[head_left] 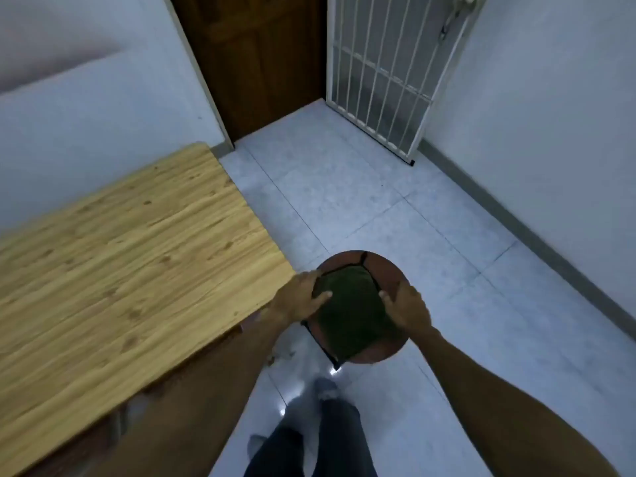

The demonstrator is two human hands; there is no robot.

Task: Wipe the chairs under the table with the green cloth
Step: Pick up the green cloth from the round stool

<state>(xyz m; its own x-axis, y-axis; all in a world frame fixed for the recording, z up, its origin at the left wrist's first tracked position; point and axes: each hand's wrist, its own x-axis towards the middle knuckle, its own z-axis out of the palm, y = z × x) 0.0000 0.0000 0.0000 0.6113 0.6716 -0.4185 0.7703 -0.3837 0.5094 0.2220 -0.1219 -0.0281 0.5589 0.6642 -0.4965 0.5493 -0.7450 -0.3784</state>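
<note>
A round brown stool (380, 270) stands on the tiled floor just off the corner of the wooden table (120, 256). A dark green cloth (351, 315) lies spread flat over most of its seat. My left hand (303, 299) grips the cloth's left edge at the seat's rim, with the thumb on top of the cloth. My right hand (407, 311) presses down on the cloth's right edge. Black stool legs (325, 347) show beneath the seat on the near side.
The table runs along the left wall. A brown door (261, 63) and a white barred gate (385, 74) close off the far end. Open tiled floor (361, 194) stretches ahead and to the right. My legs and feet (320, 425) are below the stool.
</note>
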